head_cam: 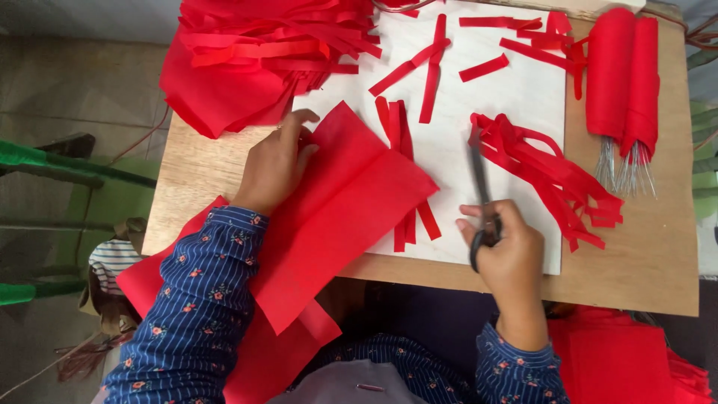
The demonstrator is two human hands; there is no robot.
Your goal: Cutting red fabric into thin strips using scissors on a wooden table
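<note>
Left hand flat, open on folded red sheet; right hand, right of the sheet, closed around black scissors.

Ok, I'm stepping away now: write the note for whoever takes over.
Left hand: flat on the folded red sheet, pinning it to the white board.
Right hand: holds the scissors, blades pointing away, not in the sheet.
Done: cut red strips lie on the board; more heaped at the far left.
Left: this sheet is uncut; a red stack sits lower right.
</note>
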